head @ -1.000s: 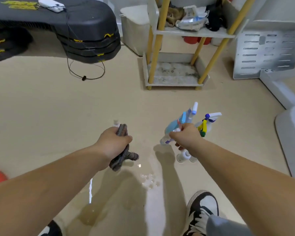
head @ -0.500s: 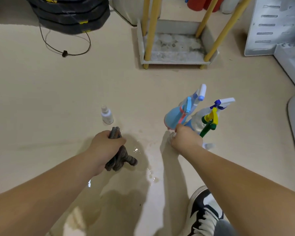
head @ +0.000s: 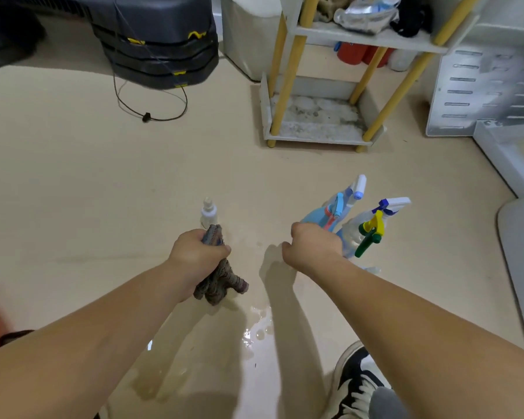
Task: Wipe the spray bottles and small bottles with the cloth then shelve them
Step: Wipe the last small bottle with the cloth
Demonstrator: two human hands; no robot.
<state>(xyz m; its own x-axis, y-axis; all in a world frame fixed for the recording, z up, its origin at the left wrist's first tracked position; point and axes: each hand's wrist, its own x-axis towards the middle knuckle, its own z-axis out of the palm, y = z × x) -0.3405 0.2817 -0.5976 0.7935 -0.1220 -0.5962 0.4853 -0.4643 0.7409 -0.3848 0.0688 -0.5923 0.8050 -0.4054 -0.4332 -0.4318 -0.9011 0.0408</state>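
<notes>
My left hand (head: 198, 258) is fisted round the bunched cloth (head: 221, 282), ready for wiping. My right hand (head: 312, 249) curls round the blue spray bottle (head: 318, 217) and clear spray bottle (head: 353, 234) together, probably to save a trip to the rack (head: 318, 137). The small bottle (head: 208, 213) stands on the floor, well short of the rack.

Glossy beige floor (head: 73, 182) with a wet patch (head: 256, 334), black stacked platforms (head: 158, 40), white bin (head: 248, 34).

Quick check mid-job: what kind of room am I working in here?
Probably a home storage or utility corner. A small yellow-legged shelf rack holds clutter on its upper tier, stacked black platforms sit beside a loose cord, and the bare beige floor has a wet patch.
</notes>
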